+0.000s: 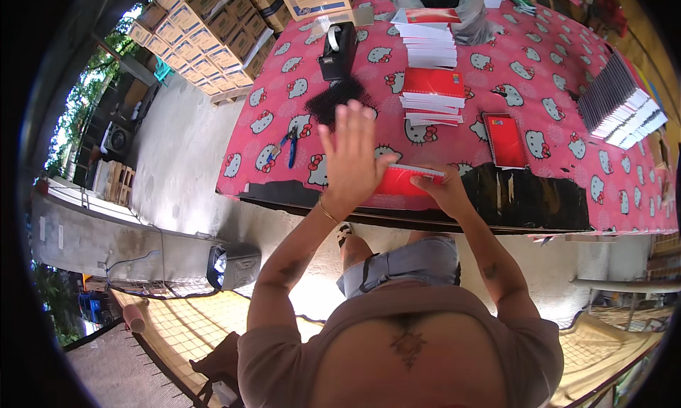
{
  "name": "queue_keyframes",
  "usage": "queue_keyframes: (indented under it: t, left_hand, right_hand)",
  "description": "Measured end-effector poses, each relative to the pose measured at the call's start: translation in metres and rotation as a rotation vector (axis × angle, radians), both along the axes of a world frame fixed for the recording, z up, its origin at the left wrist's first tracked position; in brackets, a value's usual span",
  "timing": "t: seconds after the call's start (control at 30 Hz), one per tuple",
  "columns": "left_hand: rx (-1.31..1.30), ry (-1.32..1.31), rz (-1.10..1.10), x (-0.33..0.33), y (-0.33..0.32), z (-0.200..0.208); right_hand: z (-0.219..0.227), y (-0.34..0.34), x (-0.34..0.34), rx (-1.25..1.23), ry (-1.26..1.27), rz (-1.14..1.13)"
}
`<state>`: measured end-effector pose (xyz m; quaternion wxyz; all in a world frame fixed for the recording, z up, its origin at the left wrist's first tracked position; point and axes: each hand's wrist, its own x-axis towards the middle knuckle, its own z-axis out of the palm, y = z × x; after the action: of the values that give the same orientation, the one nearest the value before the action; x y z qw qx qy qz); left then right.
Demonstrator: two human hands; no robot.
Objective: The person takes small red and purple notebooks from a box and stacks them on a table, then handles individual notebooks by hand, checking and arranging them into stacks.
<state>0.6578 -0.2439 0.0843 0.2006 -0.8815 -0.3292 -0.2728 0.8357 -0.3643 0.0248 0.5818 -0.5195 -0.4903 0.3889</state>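
My right hand grips a red-covered notebook at the table's near edge, thumb on top of the cover. My left hand is open with its fingers stretched out, raised at the left end of that notebook. I cannot tell whether its palm touches the pages. Just beyond the left fingertips lies a pile of black plastic binding coils. Blue-handled pliers rest left of that hand. A red notebook with a dark coil lies to the right of my right hand.
Stacks of red-covered pages stand mid-table, and many coil-bound notebooks at far right. A black tape dispenser sits beyond the coils. Cartons are piled at far left. The pink tablecloth is torn near the front edge.
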Motion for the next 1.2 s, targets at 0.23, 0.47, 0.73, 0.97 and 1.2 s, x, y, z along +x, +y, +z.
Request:
queue_keyframes:
  t: [0.23, 0.47, 0.73, 0.97, 1.2]
  left_hand:
    - [-0.037, 0.000, -0.050, 0.002, -0.013, -0.002]
    - [-0.123, 0.055, -0.239, 0.006, -0.032, -0.036]
    - [-0.171, 0.100, -0.271, 0.007, -0.044, -0.063]
    - [-0.166, 0.148, -0.385, -0.005, -0.059, -0.088]
    - [-0.174, 0.188, -0.399, 0.006, -0.060, -0.079]
  right_hand:
    - [0.006, 0.004, 0.004, -0.031, -0.042, 0.038]
    - [-0.010, 0.006, 0.009, 0.018, -0.142, 0.013]
    - [-0.026, 0.012, 0.004, 0.108, -0.189, 0.011]
    - [-0.030, 0.010, 0.000, 0.079, -0.178, 0.051]
    - [-0.030, 0.012, 0.006, -0.004, -0.205, 0.066]
